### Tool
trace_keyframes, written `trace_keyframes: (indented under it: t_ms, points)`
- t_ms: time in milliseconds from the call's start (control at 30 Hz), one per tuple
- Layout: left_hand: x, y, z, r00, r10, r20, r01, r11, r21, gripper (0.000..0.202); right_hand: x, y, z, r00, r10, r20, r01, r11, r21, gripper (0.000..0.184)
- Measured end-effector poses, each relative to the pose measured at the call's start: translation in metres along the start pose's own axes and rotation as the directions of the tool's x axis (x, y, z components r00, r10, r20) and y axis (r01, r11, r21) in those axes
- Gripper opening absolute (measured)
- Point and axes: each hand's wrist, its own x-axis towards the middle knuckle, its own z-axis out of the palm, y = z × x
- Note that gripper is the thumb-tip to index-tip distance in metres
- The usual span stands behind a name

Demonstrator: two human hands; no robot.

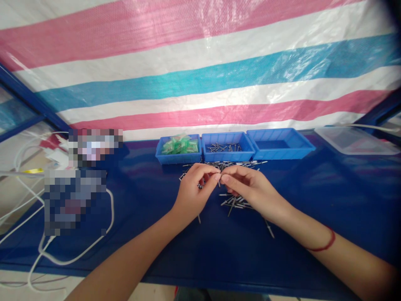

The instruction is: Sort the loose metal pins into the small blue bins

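Observation:
My left hand [194, 188] and my right hand [247, 186] meet fingertip to fingertip over a loose pile of thin metal pins [234, 200] on the blue table [313, 200]. Both hands are pinched; what sits between the fingertips is too small to make out. My right wrist wears a red string. Three blue bins stand behind the pile: the left bin [163, 158] holds green pieces [181, 145], the middle bin [227, 155] holds more pins, the right bin [282, 152] looks bare inside.
A clear plastic tray [354, 140] sits at the far right. White cables [75, 255] loop over the table's left side beside blurred-out items. A pink, white and blue striped tarp [200, 62] hangs behind the table.

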Motion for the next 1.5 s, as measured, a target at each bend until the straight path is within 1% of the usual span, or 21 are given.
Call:
trace_keyframes:
  t_ms: [133,233,400,500,533,600,667,733,800,900,1000,1067,1100,1167,1233,1300,1333,1400,1500]
  points:
    - [0.000,-0.003,0.001,1.000,0.014,0.009,-0.014,1.000,0.012,0.010,0.000,0.004,-0.001,0.993,-0.078,-0.092,0.084,0.995,0.057,0.020]
    - [0.000,-0.005,0.001,0.999,-0.001,0.052,0.000,1.000,0.019,0.012,-0.002,0.003,-0.001,0.983,-0.141,-0.121,0.148,0.987,0.056,0.018]
    - [0.001,-0.004,0.001,0.990,0.014,0.139,-0.019,0.999,0.032,0.018,-0.006,-0.004,-0.001,0.979,-0.183,-0.088,0.180,0.983,-0.036,0.016]
    - [0.001,-0.004,0.000,0.983,0.014,0.184,-0.024,0.999,0.049,0.020,-0.004,-0.006,-0.005,0.980,-0.190,-0.061,0.185,0.979,-0.080,0.015]
    - [0.002,-0.004,-0.001,0.983,0.002,0.182,-0.013,0.998,0.062,0.021,-0.002,-0.006,-0.007,0.980,-0.189,-0.068,0.183,0.979,-0.093,0.015]
    - [0.003,-0.006,-0.004,0.989,-0.038,0.144,0.025,0.996,0.091,0.024,0.008,-0.005,-0.015,0.972,-0.197,-0.128,0.181,0.975,-0.128,0.015]
    - [0.005,-0.010,-0.007,0.992,-0.070,0.103,0.057,0.991,0.117,0.026,0.022,-0.003,-0.026,0.949,-0.229,-0.217,0.188,0.963,-0.193,0.015]
    - [0.007,-0.014,-0.010,0.993,-0.082,0.081,0.070,0.987,0.147,0.026,0.040,-0.001,-0.037,0.925,-0.272,-0.266,0.193,0.938,-0.287,0.015]
    - [0.008,-0.018,-0.012,0.993,-0.084,0.079,0.069,0.982,0.177,0.025,0.056,0.000,-0.046,0.920,-0.288,-0.265,0.177,0.910,-0.374,0.018]
    - [0.009,-0.022,-0.013,0.993,-0.079,0.087,0.057,0.972,0.229,0.024,0.070,-0.002,-0.052,0.939,-0.261,-0.226,0.125,0.868,-0.481,0.025]
    - [0.010,-0.023,-0.014,0.988,-0.042,0.147,-0.004,0.955,0.295,0.020,0.064,-0.004,-0.050,0.945,-0.245,-0.217,0.099,0.847,-0.522,0.027]
    - [0.010,-0.024,-0.014,0.977,0.007,0.211,-0.079,0.939,0.334,0.017,0.052,-0.005,-0.048,0.948,-0.260,-0.183,0.122,0.830,-0.544,0.023]
    - [0.010,-0.024,-0.013,0.971,0.030,0.239,-0.116,0.929,0.352,0.016,0.044,-0.005,-0.047,0.954,-0.264,-0.140,0.143,0.813,-0.565,0.019]
    - [0.009,-0.025,-0.012,0.958,0.056,0.282,-0.166,0.908,0.384,0.015,0.030,-0.004,-0.046,0.970,-0.241,0.000,0.188,0.753,-0.630,0.014]
    - [0.008,-0.025,-0.010,0.951,0.060,0.304,-0.186,0.896,0.404,0.016,0.018,-0.002,-0.044,0.972,-0.176,0.154,0.233,0.658,-0.716,0.013]
    - [0.007,-0.025,-0.008,0.950,0.056,0.308,-0.187,0.891,0.413,0.017,0.011,-0.002,-0.041,0.964,-0.116,0.240,0.264,0.542,-0.798,0.012]
    - [0.007,-0.025,-0.008,0.950,0.055,0.308,-0.186,0.891,0.415,0.018,0.009,-0.002,-0.039,0.963,-0.091,0.253,0.265,0.483,-0.835,0.011]
    - [0.006,-0.024,-0.007,0.950,0.054,0.306,-0.185,0.889,0.418,0.018,0.007,-0.002,-0.033,0.969,-0.052,0.241,0.243,0.375,-0.895,0.013]
    - [0.005,-0.023,-0.008,0.949,0.046,0.313,-0.183,0.886,0.426,0.018,0.006,-0.001,-0.023,0.977,-0.022,0.211,0.210,0.238,-0.948,0.019]
